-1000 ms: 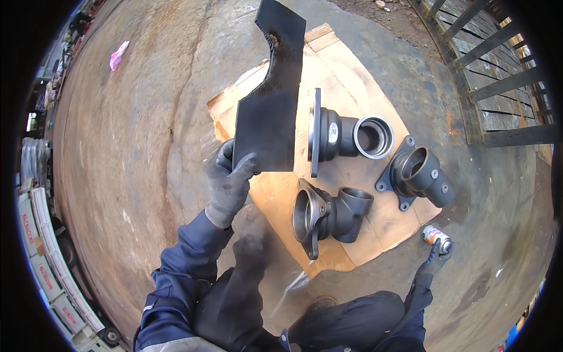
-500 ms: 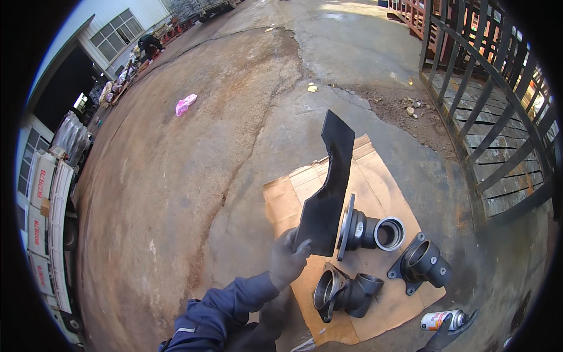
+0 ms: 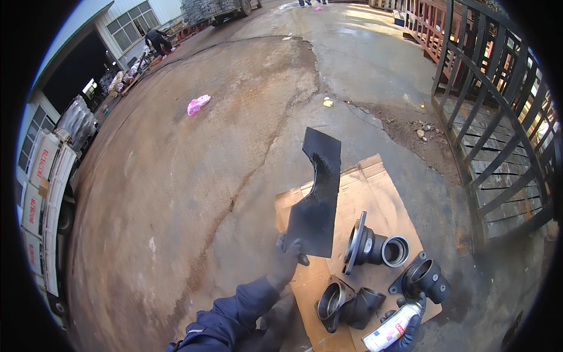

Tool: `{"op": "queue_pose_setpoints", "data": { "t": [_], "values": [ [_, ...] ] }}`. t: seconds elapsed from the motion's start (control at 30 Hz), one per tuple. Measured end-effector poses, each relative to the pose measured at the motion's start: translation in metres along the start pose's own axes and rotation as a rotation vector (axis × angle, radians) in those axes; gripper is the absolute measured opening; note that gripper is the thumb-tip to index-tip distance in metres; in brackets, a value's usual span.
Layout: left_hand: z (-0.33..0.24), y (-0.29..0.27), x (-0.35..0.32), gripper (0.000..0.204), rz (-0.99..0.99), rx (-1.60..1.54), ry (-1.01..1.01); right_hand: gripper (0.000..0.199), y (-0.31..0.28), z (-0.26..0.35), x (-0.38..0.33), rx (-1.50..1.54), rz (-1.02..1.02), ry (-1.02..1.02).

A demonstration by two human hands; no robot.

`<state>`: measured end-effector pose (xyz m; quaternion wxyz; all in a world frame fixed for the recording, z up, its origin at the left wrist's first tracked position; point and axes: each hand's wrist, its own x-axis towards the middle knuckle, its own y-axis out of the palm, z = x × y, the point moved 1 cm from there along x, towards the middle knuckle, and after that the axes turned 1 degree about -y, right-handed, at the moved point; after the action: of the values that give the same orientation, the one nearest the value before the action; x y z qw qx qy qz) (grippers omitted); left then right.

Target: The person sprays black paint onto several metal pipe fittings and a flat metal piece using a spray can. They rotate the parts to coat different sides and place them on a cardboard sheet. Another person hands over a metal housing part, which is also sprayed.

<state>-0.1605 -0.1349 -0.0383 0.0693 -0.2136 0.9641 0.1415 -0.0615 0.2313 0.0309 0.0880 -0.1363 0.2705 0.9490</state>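
Head view: my gloved left hand grips the lower corner of a flat black plate, holding it upright above the near left part of a cardboard sheet spread on the concrete ground. My gloved right hand is wrapped around a spray can at the sheet's near right corner. Three dark flanged pipe fittings lie on the cardboard between my hands. A pink scrap lies well apart up the yard.
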Motion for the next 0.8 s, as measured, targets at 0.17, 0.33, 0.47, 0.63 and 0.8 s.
{"op": "queue_pose_setpoints", "data": {
  "t": [0.17, 0.33, 0.47, 0.63, 0.8],
  "values": [
    [0.028, -0.037, 0.019, 0.023, -0.054, 0.280, 0.147, 0.074, -0.007, -0.015, 0.001, -0.030, -0.079, -0.009],
    [0.091, -0.053, 0.036, 0.037, -0.080, 0.521, 0.146, 0.072, -0.003, -0.014, -0.001, -0.083, -0.092, -0.011],
    [0.133, -0.067, 0.035, 0.046, -0.013, 0.412, -0.165, 0.068, 0.000, -0.014, -0.002, -0.101, -0.096, -0.047],
    [0.164, -0.068, 0.042, 0.042, 0.063, 0.498, 0.075, 0.062, -0.004, -0.014, -0.004, -0.175, -0.054, -0.058],
    [0.162, -0.065, 0.044, 0.012, 0.062, 0.549, -0.060, 0.063, -0.006, -0.014, -0.005, -0.205, -0.061, -0.037]
  ]
}}
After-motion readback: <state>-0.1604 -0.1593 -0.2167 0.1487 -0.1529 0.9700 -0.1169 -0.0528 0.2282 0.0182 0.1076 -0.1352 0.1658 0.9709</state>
